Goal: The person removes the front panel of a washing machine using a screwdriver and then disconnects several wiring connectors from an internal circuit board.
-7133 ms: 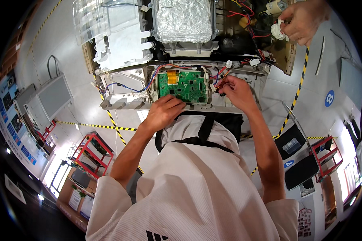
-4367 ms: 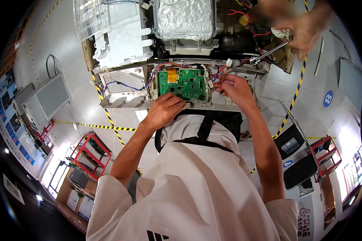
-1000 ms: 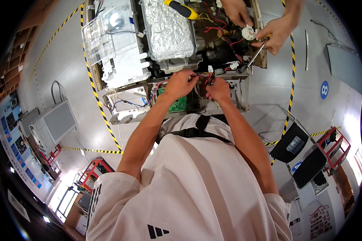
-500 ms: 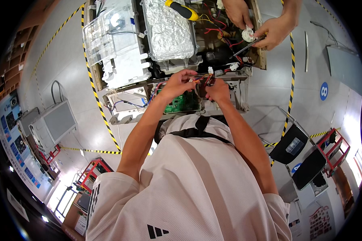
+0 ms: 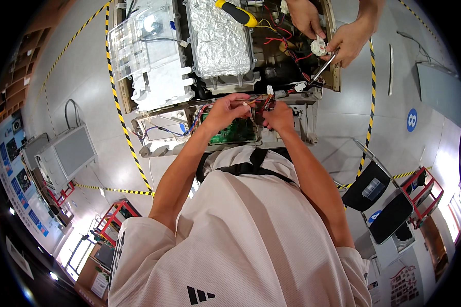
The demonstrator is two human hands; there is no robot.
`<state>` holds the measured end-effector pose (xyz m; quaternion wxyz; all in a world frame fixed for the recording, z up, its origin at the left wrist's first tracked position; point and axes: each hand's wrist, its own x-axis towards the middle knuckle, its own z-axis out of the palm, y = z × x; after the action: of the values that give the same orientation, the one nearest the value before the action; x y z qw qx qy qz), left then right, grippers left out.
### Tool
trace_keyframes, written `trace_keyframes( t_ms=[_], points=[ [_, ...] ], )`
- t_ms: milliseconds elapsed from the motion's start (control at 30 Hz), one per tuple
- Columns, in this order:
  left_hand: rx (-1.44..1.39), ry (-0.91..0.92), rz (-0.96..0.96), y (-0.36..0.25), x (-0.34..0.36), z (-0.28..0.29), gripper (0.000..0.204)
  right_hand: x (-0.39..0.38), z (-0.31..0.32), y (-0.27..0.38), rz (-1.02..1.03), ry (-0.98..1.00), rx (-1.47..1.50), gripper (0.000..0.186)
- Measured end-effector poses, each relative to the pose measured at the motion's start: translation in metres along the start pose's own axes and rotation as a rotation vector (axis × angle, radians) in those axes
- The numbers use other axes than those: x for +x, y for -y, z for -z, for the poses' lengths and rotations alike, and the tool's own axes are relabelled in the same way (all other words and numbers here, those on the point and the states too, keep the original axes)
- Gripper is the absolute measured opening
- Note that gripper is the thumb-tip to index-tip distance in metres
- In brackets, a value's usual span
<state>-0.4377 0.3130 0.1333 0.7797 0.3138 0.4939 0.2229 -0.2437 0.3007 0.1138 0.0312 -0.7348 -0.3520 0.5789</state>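
My left hand (image 5: 225,112) is closed in a pinch on a thin wire with a small white connector (image 5: 246,104) at the fingertips. Close beside it, my right hand (image 5: 280,116) is closed on a bundle of red, orange and dark wires (image 5: 266,105); its fingers partly hide the grip. A white plug (image 5: 270,90) stands up from these wires. Under my hands lies a green circuit board (image 5: 233,132), set in a white appliance panel (image 5: 164,137). Blue and red wires (image 5: 195,118) run along the panel left of my left hand.
Beyond the panel is an opened appliance housing (image 5: 335,77) with a foil-covered box (image 5: 220,46), a clear plastic cover (image 5: 133,46) and a yellow-black screwdriver (image 5: 238,14). Another person's hands (image 5: 349,42) hold a round white part (image 5: 318,48) and a metal-shafted tool (image 5: 323,67).
My hands have moved slightly apart, and the wires between them are spread more. The other person's tool has shifted its angle. The view has moved a little.
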Motion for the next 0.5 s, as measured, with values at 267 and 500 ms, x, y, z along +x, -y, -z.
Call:
trace_keyframes(
  t_ms=[267, 500],
  points=[
    [-0.156, -0.109, -0.053, 0.003, 0.008, -0.003, 0.025, 0.004, -0.002, -0.004, -0.002, 0.002, 0.017, 0.03],
    [0.113, -0.015, -0.03, 0.008, -0.002, -0.009, 0.031, -0.001, 0.0, 0.004, -0.025, 0.008, -0.037, 0.013]
  ],
)
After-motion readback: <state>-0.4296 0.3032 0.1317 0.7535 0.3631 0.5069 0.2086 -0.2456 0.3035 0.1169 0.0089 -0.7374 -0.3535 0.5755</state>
